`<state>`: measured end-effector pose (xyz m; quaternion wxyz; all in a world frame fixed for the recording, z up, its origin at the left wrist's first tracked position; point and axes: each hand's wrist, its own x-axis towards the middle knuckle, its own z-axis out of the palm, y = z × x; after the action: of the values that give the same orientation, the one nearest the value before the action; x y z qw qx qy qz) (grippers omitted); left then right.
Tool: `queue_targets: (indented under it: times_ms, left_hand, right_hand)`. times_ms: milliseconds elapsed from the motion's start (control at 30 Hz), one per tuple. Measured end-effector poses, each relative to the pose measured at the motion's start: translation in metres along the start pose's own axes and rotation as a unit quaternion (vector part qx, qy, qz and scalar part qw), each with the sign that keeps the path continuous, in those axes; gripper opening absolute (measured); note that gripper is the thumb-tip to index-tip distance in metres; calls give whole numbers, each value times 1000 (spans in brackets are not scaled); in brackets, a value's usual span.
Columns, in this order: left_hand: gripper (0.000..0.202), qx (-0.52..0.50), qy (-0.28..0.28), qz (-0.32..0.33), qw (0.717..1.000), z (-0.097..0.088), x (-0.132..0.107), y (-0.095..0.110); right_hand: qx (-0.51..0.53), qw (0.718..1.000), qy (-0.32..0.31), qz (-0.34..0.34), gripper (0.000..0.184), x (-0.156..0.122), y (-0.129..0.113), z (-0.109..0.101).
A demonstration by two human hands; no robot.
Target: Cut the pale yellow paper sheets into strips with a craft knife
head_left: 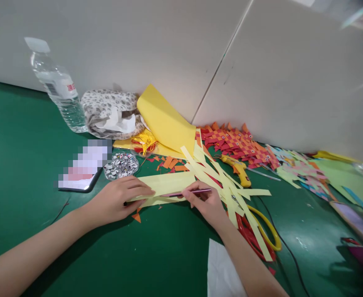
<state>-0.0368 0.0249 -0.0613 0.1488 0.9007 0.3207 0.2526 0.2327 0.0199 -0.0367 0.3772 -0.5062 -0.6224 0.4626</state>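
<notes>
A pale yellow paper sheet lies on the green table. My left hand is closed at its left end, fingers together over a narrow strip along the sheet's lower edge; a small dark tip shows by the thumb, too hidden to name. In my right hand is a slim purple pen, pinched near the paper with its point toward the left hand. Loose pale yellow paper strips fan out beside the right hand, over red and yellow scissor-like handles.
Behind stand a water bottle, a patterned pouch and yellow card. A phone and a bag of googly eyes lie left. Rightward are a yellow glue gun, woven red-orange paper fish and a white tissue.
</notes>
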Motion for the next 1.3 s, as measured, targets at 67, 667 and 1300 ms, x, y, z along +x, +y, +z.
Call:
queue_targets:
  times_ms: [67, 667, 1300]
  left_hand:
    - [32, 1, 0, 0, 1000, 0, -1, 0]
    - [31, 11, 2, 1, 1000, -1, -1, 1]
    - [47, 21, 0, -33, 999, -5, -6, 7]
  right_hand:
    - [-11, 1000, -4, 1, 21, 0, 0, 0]
    - [6, 992, 118, -43, 21, 7, 12, -41]
    - [13, 993, 101, -56, 20, 6, 11, -39]
